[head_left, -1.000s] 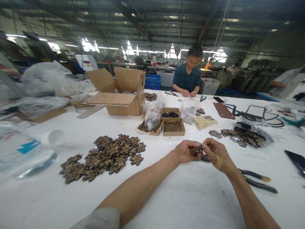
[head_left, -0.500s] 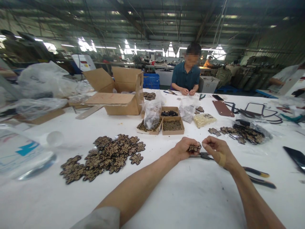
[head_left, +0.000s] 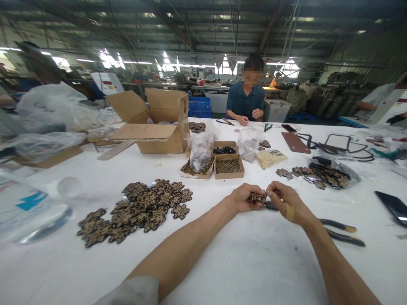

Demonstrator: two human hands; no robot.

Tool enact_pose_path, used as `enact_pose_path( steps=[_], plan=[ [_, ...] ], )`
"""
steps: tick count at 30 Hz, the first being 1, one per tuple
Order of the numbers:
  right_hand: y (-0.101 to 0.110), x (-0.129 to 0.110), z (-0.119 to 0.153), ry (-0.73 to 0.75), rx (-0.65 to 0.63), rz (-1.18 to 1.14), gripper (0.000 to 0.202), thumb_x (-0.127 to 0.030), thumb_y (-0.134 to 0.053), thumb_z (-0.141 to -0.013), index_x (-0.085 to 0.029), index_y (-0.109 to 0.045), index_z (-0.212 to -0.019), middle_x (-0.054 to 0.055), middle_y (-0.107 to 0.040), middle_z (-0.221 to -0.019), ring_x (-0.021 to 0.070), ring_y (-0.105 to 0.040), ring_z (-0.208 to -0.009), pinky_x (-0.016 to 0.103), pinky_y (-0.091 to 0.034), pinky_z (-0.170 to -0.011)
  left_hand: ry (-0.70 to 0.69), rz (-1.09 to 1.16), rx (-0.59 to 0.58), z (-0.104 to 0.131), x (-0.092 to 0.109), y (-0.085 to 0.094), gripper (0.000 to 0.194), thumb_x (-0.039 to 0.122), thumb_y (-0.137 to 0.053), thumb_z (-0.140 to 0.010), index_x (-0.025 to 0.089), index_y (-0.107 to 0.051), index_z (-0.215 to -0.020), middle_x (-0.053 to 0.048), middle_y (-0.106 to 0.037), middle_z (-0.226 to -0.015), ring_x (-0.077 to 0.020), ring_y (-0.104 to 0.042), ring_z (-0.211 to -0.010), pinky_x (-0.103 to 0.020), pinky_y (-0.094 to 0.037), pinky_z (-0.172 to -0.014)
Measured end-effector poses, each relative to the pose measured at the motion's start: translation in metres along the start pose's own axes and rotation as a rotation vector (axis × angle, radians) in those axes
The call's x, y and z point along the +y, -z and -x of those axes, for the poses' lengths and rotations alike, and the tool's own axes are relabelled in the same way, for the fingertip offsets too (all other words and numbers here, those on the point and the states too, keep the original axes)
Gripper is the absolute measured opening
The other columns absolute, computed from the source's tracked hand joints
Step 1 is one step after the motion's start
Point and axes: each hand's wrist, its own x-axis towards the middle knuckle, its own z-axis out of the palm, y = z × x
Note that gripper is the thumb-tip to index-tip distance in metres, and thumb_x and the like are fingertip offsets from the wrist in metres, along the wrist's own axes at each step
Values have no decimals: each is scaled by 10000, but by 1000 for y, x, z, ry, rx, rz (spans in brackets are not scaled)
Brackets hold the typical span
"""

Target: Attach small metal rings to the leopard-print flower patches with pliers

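My left hand (head_left: 245, 198) is closed around a leopard-print flower-shaped patch (head_left: 257, 196), holding it above the white table. At the patch's right edge, the thumb and fingertips of my right hand (head_left: 284, 202) are pinched together; whatever is between them is too small to make out. A tan bandage strip (head_left: 289, 212) is on that hand. Beneath my right hand and wrist lie long-handled pliers (head_left: 341, 231), their middle hidden by the arm. A spread pile of similar flower patches (head_left: 140, 212) lies to the left of my hands.
Beyond my hands stand small cardboard trays of metal studs (head_left: 228, 166) and black parts (head_left: 224, 150). A large open carton (head_left: 162, 140) is behind. To the right are a bag of patches (head_left: 337, 176) and a phone (head_left: 392, 206). A co-worker (head_left: 245, 99) sits opposite.
My hands stay together at the patch, with only a slight shift as the whole view moves. The co-worker's hands have come apart, one raised.
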Motion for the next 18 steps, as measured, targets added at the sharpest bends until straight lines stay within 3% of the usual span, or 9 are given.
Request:
enact_pose_path(
  steps=[8, 14, 18],
  plan=[
    [-2, -3, 0, -7, 12, -12, 263, -456, -556, -937, -206, -592, -866, 9, -600, -689, 151, -503, -597, 270, -373, -538, 54, -56, -45, 6, 9, 3, 152, 192, -728, -672, 86, -666, -763, -100, -667, -692, -141, -573, -560, -251, -405, -498],
    [-2, -8, 0, -2, 12, -26, 270, -462, -550, -939, -206, -586, -862, 5, -582, -675, 147, -489, -585, 269, -356, -527, -85, -135, -15, 7, 8, 0, 177, 192, -787, -671, 80, -652, -694, -85, -642, -622, -153, -582, -550, -258, -387, -479],
    [-3, -10, 0, -11, 29, -30, 310, -509, -554, -931, -209, -582, -858, 9, -580, -685, 150, -485, -588, 264, -348, -517, -50, -125, -3, 7, 10, -1, 174, 180, -784, -662, 82, -645, -697, -79, -640, -613, -157, -584, -548, -263, -383, -475]
  ],
)
